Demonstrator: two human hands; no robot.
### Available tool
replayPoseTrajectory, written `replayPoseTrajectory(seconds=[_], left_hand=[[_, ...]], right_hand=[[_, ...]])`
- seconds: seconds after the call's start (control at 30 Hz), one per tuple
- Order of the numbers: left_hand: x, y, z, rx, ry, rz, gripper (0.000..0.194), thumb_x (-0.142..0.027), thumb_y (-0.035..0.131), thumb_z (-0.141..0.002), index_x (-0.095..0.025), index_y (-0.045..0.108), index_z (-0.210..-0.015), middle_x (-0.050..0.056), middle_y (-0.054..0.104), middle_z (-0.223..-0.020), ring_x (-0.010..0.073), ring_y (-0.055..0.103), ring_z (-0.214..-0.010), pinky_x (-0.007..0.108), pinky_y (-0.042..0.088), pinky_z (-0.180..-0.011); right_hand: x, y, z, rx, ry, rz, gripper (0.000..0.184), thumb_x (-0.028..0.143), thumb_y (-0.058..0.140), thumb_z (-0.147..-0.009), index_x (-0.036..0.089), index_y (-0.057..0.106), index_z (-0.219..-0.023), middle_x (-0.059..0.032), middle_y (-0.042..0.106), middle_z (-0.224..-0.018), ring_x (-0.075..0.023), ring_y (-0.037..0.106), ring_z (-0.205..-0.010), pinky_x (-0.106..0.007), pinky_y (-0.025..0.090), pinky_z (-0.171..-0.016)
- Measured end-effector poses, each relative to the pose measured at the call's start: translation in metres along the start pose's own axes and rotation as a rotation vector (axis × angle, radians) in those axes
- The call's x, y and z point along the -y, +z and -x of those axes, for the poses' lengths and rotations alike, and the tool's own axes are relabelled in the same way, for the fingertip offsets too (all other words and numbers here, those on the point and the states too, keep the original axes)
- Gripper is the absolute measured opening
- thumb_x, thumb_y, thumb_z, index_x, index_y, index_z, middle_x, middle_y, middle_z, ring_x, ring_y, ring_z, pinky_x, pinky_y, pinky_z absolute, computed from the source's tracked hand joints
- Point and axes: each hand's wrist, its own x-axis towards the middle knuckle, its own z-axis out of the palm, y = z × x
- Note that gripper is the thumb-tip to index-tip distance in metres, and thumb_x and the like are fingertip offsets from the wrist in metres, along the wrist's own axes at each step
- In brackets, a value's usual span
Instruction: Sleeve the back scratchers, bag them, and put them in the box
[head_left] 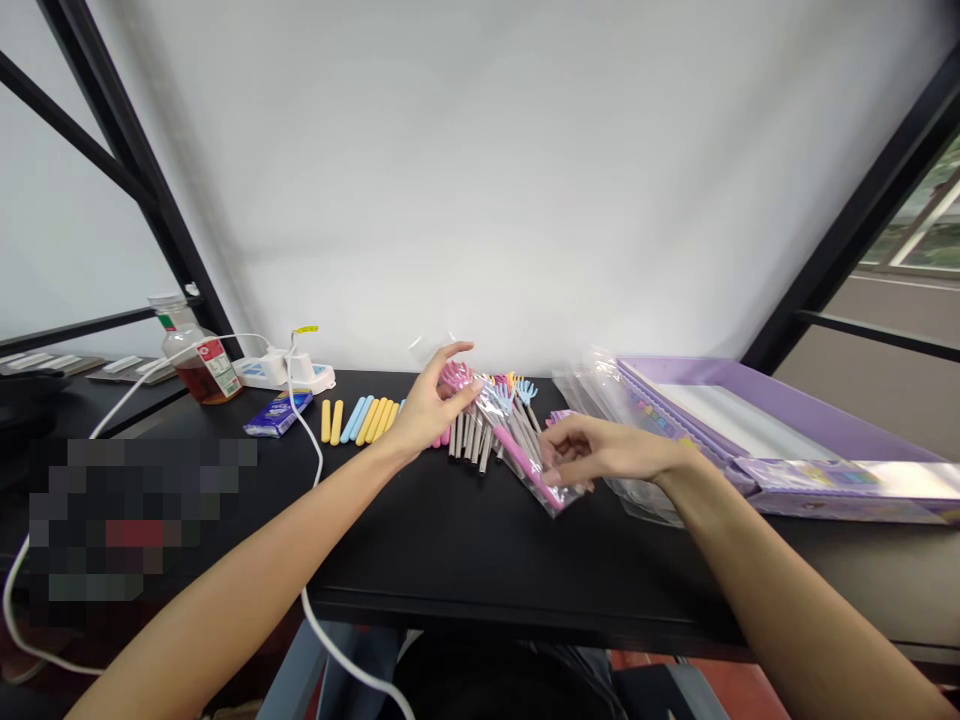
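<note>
A back scratcher with a pink handle lies slanted inside a clear plastic bag above the black desk. My left hand grips its upper end, thumb and fingers closed around the part by the pink claw head. Curled at the lower end, my right hand pinches the bag beside the handle. Behind and under the bag lie several metal rods, some with blue claw heads. To the left, yellow handles and blue handles lie in a row, partly behind my left wrist.
Clear plastic bags are piled right of my right hand, against an open purple box. At left stand a bottle of brown liquid, a purple packet and a power strip. A white cable crosses the desk's front edge.
</note>
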Motion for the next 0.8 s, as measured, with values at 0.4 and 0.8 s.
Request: replayPoseTrajectory(seconds=[0.4,0.8], left_hand=[[0.024,-0.003,-0.002,0.132,0.068,-0.282,0.055,-0.039,0.083,-0.073,-0.024,0.063,-0.123,0.008,0.058,-0.135,0.0266,0.056,-0.121,0.039,0.046,-0.1],[0.026,0.005,0.009,0.3,0.127,-0.569,0.054,-0.056,0.065,-0.087,-0.03,0.06,-0.133,0.011,0.049,-0.142,0.0335,0.041,-0.136,0.05,0.035,-0.112]], right_hand=[[-0.027,-0.025,-0.002,-0.744,0.09,0.547,0.027,0.042,0.06,-0.088,0.02,0.065,-0.074,-0.0029,0.066,-0.068,-0.0173,0.06,-0.064,-0.029,0.042,-0.06],[-0.049,-0.024,-0.008,-0.714,0.401,0.848,0.022,0.031,0.064,-0.084,0.019,0.073,-0.1,-0.0055,0.077,-0.097,-0.0279,0.071,-0.095,-0.035,0.049,-0.073]])
